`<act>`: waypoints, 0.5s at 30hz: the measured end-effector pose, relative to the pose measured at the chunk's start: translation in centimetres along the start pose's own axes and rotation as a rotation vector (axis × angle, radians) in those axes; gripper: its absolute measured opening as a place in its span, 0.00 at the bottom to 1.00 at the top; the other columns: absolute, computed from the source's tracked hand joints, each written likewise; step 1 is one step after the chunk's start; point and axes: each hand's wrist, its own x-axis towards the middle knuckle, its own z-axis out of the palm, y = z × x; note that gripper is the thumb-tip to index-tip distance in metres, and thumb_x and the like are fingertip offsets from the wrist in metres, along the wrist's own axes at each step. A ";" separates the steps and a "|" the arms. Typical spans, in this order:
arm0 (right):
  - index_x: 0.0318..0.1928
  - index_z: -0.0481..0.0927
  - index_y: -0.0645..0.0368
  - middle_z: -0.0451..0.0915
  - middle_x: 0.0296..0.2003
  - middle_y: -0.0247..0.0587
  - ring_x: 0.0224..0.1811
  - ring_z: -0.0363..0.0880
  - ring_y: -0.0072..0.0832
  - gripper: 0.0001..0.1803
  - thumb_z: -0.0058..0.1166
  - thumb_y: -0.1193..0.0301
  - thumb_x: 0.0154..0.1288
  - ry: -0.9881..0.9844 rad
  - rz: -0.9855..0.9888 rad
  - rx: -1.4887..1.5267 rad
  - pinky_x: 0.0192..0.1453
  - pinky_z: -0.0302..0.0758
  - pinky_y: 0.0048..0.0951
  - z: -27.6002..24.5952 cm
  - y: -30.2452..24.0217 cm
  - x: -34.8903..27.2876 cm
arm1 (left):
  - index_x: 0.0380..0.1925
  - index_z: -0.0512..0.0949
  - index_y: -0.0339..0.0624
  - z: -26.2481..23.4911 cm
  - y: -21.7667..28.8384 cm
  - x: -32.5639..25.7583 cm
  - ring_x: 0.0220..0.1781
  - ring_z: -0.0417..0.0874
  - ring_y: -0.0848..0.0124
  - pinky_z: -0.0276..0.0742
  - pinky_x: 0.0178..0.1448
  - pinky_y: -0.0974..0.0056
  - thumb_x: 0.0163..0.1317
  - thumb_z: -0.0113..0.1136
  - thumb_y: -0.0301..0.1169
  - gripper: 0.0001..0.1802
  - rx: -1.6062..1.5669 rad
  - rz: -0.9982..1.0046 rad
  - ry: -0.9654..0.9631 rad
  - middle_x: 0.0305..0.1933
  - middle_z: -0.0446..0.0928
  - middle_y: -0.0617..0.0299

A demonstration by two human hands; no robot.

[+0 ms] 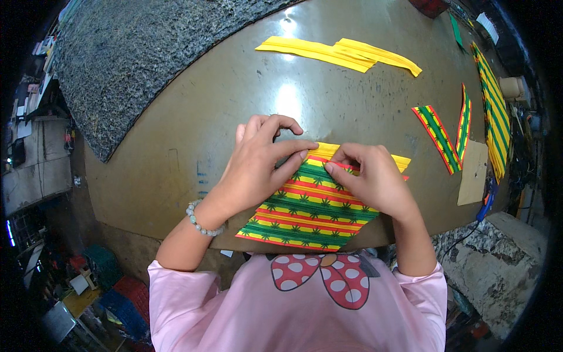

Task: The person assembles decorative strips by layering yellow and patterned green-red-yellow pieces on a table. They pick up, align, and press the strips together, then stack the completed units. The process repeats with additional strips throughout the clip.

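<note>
A striped panel of fabric (311, 214) in red, yellow and green with dark leaf prints lies at the table's near edge. Along its far edge runs a plain yellow strip (328, 150). My left hand (258, 155) pinches the far left corner, thumb and index finger meeting where the yellow strip joins the panel. A little to the right, my right hand (369, 176) has thumb and fingers closed on the same far edge. The yellow strip's right end sticks out past my right hand. My right fingertips are partly hidden behind the fabric.
Plain yellow strips (340, 51) lie farther back on the brown table (223, 123). On the right are patterned strips (437, 138), a cardboard piece (474, 176), a green-and-yellow striped bundle (494, 111) and a blue-handled tool (487, 202). A rough dark slab (135, 58) covers the far left.
</note>
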 end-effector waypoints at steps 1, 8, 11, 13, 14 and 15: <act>0.33 0.84 0.61 0.82 0.24 0.51 0.27 0.83 0.49 0.13 0.64 0.63 0.63 -0.004 0.011 0.003 0.33 0.76 0.44 -0.1 -0.1 0.0 | 0.46 0.87 0.55 0.0 0.0 0.0 0.53 0.70 0.64 0.62 0.60 0.58 0.61 0.66 0.31 0.13 -0.014 -0.011 -0.005 0.52 0.75 0.68; 0.33 0.85 0.61 0.84 0.28 0.52 0.31 0.84 0.50 0.13 0.63 0.62 0.64 0.001 0.014 -0.016 0.37 0.77 0.45 -0.1 -0.4 0.3 | 0.45 0.88 0.53 -0.2 0.1 0.0 0.54 0.70 0.63 0.62 0.61 0.58 0.60 0.66 0.30 0.13 -0.030 -0.027 -0.020 0.52 0.75 0.67; 0.34 0.83 0.66 0.80 0.22 0.46 0.23 0.77 0.29 0.14 0.65 0.65 0.64 -0.008 0.020 -0.060 0.31 0.71 0.33 -0.1 -0.4 0.4 | 0.45 0.88 0.53 -0.2 0.2 0.0 0.54 0.70 0.63 0.62 0.61 0.57 0.59 0.67 0.31 0.13 -0.034 -0.025 -0.012 0.52 0.75 0.67; 0.34 0.83 0.66 0.80 0.22 0.47 0.23 0.77 0.31 0.14 0.65 0.65 0.63 0.001 0.007 -0.074 0.31 0.72 0.34 -0.1 -0.4 0.5 | 0.45 0.88 0.53 -0.1 0.2 0.0 0.54 0.71 0.63 0.62 0.61 0.57 0.59 0.67 0.31 0.13 -0.032 -0.032 -0.013 0.52 0.75 0.67; 0.34 0.83 0.66 0.80 0.22 0.47 0.23 0.77 0.32 0.15 0.66 0.64 0.63 0.007 0.000 -0.082 0.31 0.72 0.34 -0.1 -0.4 0.5 | 0.45 0.88 0.53 -0.1 0.2 0.0 0.54 0.71 0.63 0.62 0.61 0.57 0.59 0.67 0.31 0.13 -0.031 -0.035 -0.013 0.52 0.75 0.67; 0.33 0.83 0.66 0.80 0.22 0.48 0.23 0.77 0.33 0.15 0.66 0.64 0.63 -0.001 0.011 -0.088 0.31 0.72 0.34 -0.1 -0.4 0.5 | 0.45 0.88 0.53 -0.1 0.3 0.0 0.54 0.71 0.63 0.62 0.61 0.57 0.58 0.68 0.31 0.13 -0.030 -0.035 -0.009 0.52 0.75 0.67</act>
